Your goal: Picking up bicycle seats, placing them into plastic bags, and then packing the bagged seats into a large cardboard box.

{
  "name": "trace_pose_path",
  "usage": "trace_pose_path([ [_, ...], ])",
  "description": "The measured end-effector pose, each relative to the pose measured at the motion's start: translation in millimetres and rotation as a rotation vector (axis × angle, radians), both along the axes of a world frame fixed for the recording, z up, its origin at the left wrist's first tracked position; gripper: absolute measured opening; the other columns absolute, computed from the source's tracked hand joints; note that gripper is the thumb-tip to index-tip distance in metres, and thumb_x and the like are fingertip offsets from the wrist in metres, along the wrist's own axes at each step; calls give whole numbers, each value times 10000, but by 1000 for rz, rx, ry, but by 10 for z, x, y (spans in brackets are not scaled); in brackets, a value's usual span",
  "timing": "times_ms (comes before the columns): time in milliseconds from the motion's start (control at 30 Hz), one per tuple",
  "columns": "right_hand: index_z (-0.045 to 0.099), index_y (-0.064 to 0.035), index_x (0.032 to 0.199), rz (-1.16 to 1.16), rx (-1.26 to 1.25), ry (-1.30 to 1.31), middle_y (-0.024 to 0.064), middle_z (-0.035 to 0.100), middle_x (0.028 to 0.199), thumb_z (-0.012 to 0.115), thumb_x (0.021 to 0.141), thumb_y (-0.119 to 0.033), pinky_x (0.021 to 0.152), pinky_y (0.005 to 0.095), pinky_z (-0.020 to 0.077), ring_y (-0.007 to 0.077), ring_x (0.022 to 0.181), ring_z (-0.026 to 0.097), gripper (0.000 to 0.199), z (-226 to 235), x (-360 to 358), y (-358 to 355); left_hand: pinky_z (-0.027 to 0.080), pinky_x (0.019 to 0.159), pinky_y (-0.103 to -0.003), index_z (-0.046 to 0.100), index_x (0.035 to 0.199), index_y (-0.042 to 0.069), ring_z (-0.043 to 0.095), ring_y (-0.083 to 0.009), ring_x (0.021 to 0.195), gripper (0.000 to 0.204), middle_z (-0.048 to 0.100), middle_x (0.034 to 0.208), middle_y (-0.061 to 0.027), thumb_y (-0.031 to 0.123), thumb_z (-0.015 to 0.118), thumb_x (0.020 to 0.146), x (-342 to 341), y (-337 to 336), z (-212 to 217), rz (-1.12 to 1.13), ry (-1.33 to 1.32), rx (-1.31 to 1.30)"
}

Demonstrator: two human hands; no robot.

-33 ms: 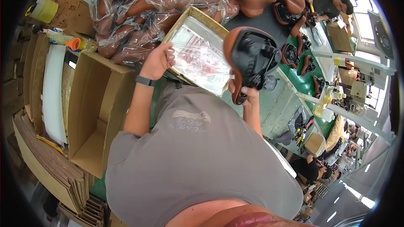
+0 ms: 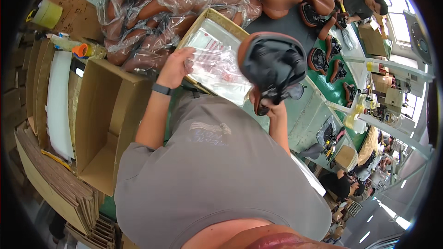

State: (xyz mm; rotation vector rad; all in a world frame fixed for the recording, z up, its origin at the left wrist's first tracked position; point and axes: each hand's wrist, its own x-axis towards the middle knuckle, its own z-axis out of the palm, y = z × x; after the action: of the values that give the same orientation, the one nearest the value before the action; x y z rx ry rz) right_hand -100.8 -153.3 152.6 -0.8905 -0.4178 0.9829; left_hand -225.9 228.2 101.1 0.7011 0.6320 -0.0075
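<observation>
My right hand (image 2: 272, 107) is closed round the narrow nose of a bicycle saddle (image 2: 272, 60), whose black underside shows with a brown edge around it; the saddle is slightly blurred. To its left, a shallow cardboard box (image 2: 242, 33) holds a pile of clear plastic bags (image 2: 217, 64) with red print. At the box's left rim is my left hand (image 2: 177, 66), with a dark band on the wrist. Its fingers are closed on the edge of a clear plastic bag, drawn up a little from the pile.
Brown saddles in clear bags (image 2: 161, 4) are heaped behind the box. Bare saddles (image 2: 318, 60) lie on the bench at the right. An open cardboard carton (image 2: 99, 124) stands at my left, near stacked cardboard sheets (image 2: 55, 180). Co-workers (image 2: 355, 0) are at the far right.
The saddle in my right hand has tilted and shifted slightly left. My left hand has moved a little to the right, and plastic now stretches from its fingers.
</observation>
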Motion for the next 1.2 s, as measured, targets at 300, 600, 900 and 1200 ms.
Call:
trace_pose_path([
  [300,443,-54,1637,-392,-756,-24,141,685,1403,848,800,47,1060,409,585,265,1264,701,936,26,428,213,515,776,-359,797,1011,-14,645,-192,856,190,686,879,-62,176,793,1019,967,-888,1338,-610,-741,603],
  [600,380,-1,1681,-241,-387,-311,143,606,1530,766,962,-13,936,362,622,240,1107,724,816,186,1827,938,485,1203,-406,475,1614,-33,608,-212,1369,953,650,1493,-130,269,980,864,2568,70,702,-299,-320,810],
  [900,261,-81,1750,-647,-1308,-1373,306,311,1757,970,801,-377,1300,646,312,506,1628,304,1221,-1134,4553,1994,596,971,-344,654,1418,-21,745,-209,1103,486,783,1274,-165,42,818,965,3530,2131,-259,457,-68,833],
  [1200,266,-62,1745,-771,-1297,-1388,358,506,1621,897,726,-365,1201,611,488,520,1498,525,1236,-1067,4909,1629,590,1001,-382,647,1450,-38,713,-271,1235,481,708,1441,-185,170,789,1041,2897,1384,-478,340,-34,1229],
])
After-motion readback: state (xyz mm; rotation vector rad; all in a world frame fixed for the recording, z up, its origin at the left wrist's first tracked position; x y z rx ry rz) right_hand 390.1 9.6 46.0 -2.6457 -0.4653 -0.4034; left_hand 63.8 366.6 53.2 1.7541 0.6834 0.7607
